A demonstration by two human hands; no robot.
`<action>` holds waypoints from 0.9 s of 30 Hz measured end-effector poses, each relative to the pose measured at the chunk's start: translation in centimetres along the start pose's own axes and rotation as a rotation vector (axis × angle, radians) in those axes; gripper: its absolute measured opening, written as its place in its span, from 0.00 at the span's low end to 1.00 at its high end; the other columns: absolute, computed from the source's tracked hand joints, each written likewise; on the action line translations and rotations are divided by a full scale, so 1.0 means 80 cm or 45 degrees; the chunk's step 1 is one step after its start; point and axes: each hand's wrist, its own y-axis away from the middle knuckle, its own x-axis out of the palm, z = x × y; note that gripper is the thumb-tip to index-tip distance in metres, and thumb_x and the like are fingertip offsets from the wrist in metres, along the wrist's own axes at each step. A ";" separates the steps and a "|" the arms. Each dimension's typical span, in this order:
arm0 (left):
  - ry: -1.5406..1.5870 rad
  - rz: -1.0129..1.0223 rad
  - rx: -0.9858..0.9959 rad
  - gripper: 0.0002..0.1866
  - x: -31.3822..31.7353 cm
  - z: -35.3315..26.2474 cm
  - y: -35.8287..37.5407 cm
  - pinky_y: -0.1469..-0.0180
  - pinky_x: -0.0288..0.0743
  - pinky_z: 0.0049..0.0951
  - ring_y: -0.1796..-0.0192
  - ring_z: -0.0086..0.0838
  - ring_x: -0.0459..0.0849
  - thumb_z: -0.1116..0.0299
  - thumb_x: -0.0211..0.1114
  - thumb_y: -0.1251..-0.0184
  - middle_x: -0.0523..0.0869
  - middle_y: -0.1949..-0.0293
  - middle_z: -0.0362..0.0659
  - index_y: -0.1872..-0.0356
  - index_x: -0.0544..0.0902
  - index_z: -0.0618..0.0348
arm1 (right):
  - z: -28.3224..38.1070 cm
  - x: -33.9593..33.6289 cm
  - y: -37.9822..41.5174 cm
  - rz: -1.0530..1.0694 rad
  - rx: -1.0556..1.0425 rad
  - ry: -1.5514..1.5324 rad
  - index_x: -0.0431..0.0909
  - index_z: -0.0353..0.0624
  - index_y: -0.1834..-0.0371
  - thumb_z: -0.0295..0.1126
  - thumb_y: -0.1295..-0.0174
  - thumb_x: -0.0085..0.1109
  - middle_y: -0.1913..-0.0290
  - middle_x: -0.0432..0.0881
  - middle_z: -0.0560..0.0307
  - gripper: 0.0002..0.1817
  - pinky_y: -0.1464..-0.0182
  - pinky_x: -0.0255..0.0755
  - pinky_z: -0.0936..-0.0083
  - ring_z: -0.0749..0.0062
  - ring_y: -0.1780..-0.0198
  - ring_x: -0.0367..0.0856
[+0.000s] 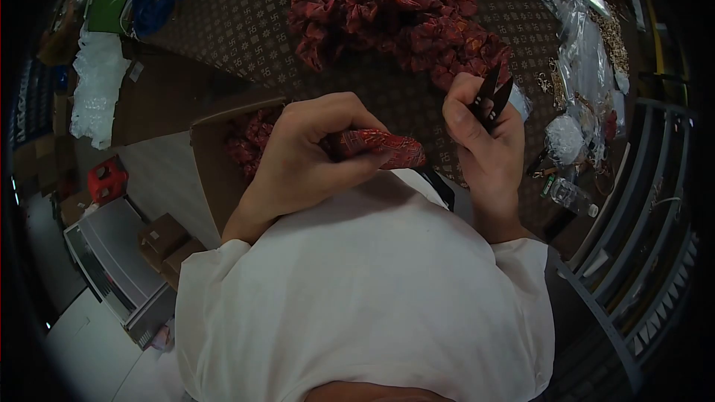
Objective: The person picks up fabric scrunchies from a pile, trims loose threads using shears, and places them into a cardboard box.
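My left hand is closed round a small red patterned fabric piece, held in front of my chest between thumb and fingers. To its right, my right hand grips black thread snips, their two pointed blades apart and angled upward. The snips and the fabric piece do not touch. Beyond both hands, a heap of similar red fabric pieces lies on the brown patterned tablecloth. More red pieces fill a cardboard box beside my left forearm.
The cardboard box stands at the left. On the table's right side lie clear plastic bags, a plastic bottle and bead-like strands. Grey metal racking borders the right. A red container sits far left.
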 end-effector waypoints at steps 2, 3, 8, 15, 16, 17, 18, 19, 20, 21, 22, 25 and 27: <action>-0.004 0.019 -0.048 0.08 -0.001 -0.002 0.000 0.75 0.66 0.18 0.75 0.18 0.75 0.80 0.67 0.59 0.78 0.77 0.38 0.72 0.81 0.64 | -0.001 -0.003 0.001 0.045 -0.160 0.369 0.74 0.38 0.71 0.26 0.46 0.62 0.75 0.70 0.64 0.06 0.72 0.60 0.86 0.85 0.74 0.66; -0.002 0.021 -0.049 0.08 -0.001 -0.002 0.000 0.75 0.66 0.18 0.75 0.18 0.75 0.80 0.67 0.59 0.78 0.77 0.38 0.72 0.81 0.64 | 0.002 -0.002 0.002 0.043 -0.159 0.369 0.74 0.38 0.71 0.26 0.46 0.62 0.75 0.70 0.64 0.06 0.72 0.60 0.86 0.85 0.74 0.66; 0.030 -0.013 -0.040 0.09 -0.002 0.001 0.000 0.75 0.64 0.18 0.75 0.17 0.74 0.78 0.66 0.60 0.76 0.77 0.37 0.73 0.81 0.64 | 0.006 0.013 0.002 0.124 -0.840 1.150 0.80 0.43 0.57 0.32 0.56 0.68 0.76 0.70 0.59 0.20 0.79 0.63 0.81 0.74 0.78 0.69; -0.013 -0.018 -0.099 0.09 -0.001 0.000 0.001 0.77 0.60 0.20 0.77 0.18 0.71 0.78 0.66 0.61 0.73 0.79 0.36 0.73 0.80 0.64 | 0.004 0.005 0.007 0.219 -0.968 1.400 0.81 0.45 0.55 0.32 0.59 0.68 0.78 0.69 0.61 0.23 0.79 0.64 0.79 0.72 0.80 0.69; -0.026 -0.020 -0.086 0.09 -0.001 0.000 0.001 0.77 0.60 0.20 0.77 0.18 0.71 0.78 0.66 0.61 0.73 0.79 0.36 0.73 0.80 0.64 | 0.003 0.005 0.007 0.220 -0.993 1.410 0.81 0.45 0.55 0.32 0.59 0.68 0.79 0.69 0.61 0.22 0.79 0.64 0.79 0.72 0.80 0.69; -0.039 -0.020 -0.072 0.09 -0.001 0.001 0.001 0.77 0.60 0.20 0.77 0.18 0.71 0.78 0.66 0.61 0.73 0.79 0.37 0.73 0.80 0.64 | 0.002 0.005 0.006 0.221 -1.018 1.421 0.81 0.45 0.56 0.32 0.59 0.67 0.79 0.69 0.61 0.22 0.80 0.64 0.78 0.72 0.80 0.69; -0.039 -0.020 -0.073 0.09 -0.001 0.001 0.001 0.77 0.60 0.20 0.77 0.18 0.71 0.78 0.66 0.61 0.73 0.79 0.37 0.73 0.80 0.64 | 0.001 0.004 0.006 0.221 -1.018 1.421 0.81 0.45 0.56 0.32 0.59 0.67 0.79 0.69 0.61 0.22 0.80 0.64 0.78 0.72 0.80 0.69; -0.037 -0.018 -0.077 0.08 -0.002 0.000 0.001 0.77 0.60 0.20 0.77 0.18 0.71 0.78 0.66 0.60 0.73 0.79 0.36 0.74 0.80 0.64 | 0.000 0.004 0.006 0.225 -1.033 1.415 0.82 0.45 0.56 0.32 0.59 0.67 0.78 0.69 0.61 0.21 0.80 0.64 0.78 0.72 0.80 0.70; -0.035 -0.016 -0.081 0.08 -0.002 0.000 0.001 0.77 0.60 0.20 0.77 0.18 0.71 0.78 0.66 0.60 0.73 0.79 0.36 0.74 0.80 0.64 | 0.000 0.004 0.005 0.229 -1.049 1.408 0.82 0.45 0.57 0.32 0.59 0.67 0.78 0.70 0.61 0.21 0.80 0.64 0.79 0.72 0.79 0.70; -0.035 -0.017 -0.081 0.08 -0.002 0.000 0.001 0.77 0.60 0.20 0.77 0.18 0.71 0.78 0.66 0.60 0.73 0.79 0.36 0.74 0.80 0.64 | 0.000 0.005 0.005 0.230 -1.049 1.408 0.82 0.45 0.57 0.32 0.59 0.67 0.78 0.70 0.61 0.21 0.80 0.64 0.79 0.72 0.79 0.70; -0.028 -0.014 -0.071 0.08 -0.002 0.001 0.001 0.77 0.60 0.20 0.77 0.18 0.71 0.78 0.66 0.60 0.73 0.79 0.36 0.74 0.80 0.64 | 0.002 0.005 0.006 0.234 -1.042 1.421 0.82 0.46 0.57 0.32 0.59 0.67 0.78 0.70 0.61 0.21 0.80 0.64 0.79 0.72 0.79 0.70; -0.023 -0.002 -0.069 0.08 -0.002 0.000 0.001 0.77 0.60 0.20 0.77 0.18 0.71 0.79 0.65 0.60 0.73 0.79 0.36 0.74 0.80 0.64 | 0.003 0.005 0.005 0.238 -1.040 1.439 0.82 0.46 0.57 0.32 0.58 0.67 0.78 0.70 0.62 0.20 0.80 0.64 0.79 0.72 0.79 0.70; -0.024 0.007 -0.078 0.08 -0.003 0.000 0.000 0.77 0.60 0.20 0.77 0.18 0.71 0.79 0.65 0.60 0.73 0.79 0.37 0.74 0.80 0.64 | 0.004 0.005 0.005 0.237 -1.043 1.445 0.82 0.46 0.57 0.32 0.58 0.67 0.78 0.70 0.62 0.20 0.80 0.64 0.79 0.72 0.79 0.70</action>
